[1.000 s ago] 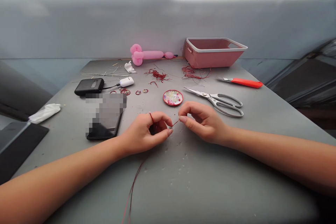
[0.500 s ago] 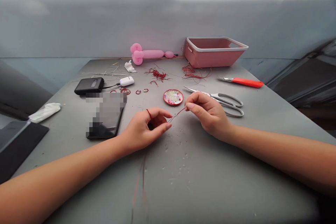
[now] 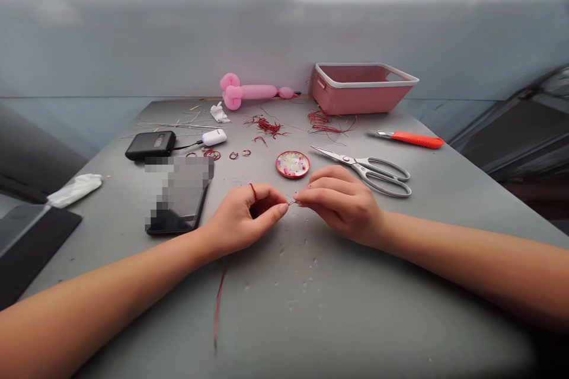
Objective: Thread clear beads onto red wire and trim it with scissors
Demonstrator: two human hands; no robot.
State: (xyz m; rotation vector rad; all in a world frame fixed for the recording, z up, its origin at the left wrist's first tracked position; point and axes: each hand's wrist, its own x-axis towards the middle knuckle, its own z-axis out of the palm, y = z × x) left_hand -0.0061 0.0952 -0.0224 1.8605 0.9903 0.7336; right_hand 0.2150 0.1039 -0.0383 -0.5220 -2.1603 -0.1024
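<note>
My left hand (image 3: 249, 213) pinches a thin dark red string (image 3: 217, 308) between thumb and index finger, and the string's long tail hangs down below the hand. A red loop circles the left index finger. Close against those fingertips, my right hand (image 3: 344, 204) also pinches the string, its fingers covering most of the short stretch between the hands. Just beyond the hands lies a round red-rimmed dish (image 3: 292, 173) of small pale and pink beads. Grey-handled scissors (image 3: 362, 167) rest open behind the right hand.
Behind stand a pink basket (image 3: 364, 98) and a pink twisted balloon (image 3: 258, 92). Red string pieces (image 3: 267, 125) and a string bundle (image 3: 326, 123) lie nearer. An orange cutter (image 3: 415, 140) is at right; a phone (image 3: 182, 201), a black power bank (image 3: 151, 145) and small red rings (image 3: 212, 154) at left.
My right hand has come down and left, up to the left fingertips, and turned its back upward. The string between the hands is shorter, and its hanging tail has swung left.
</note>
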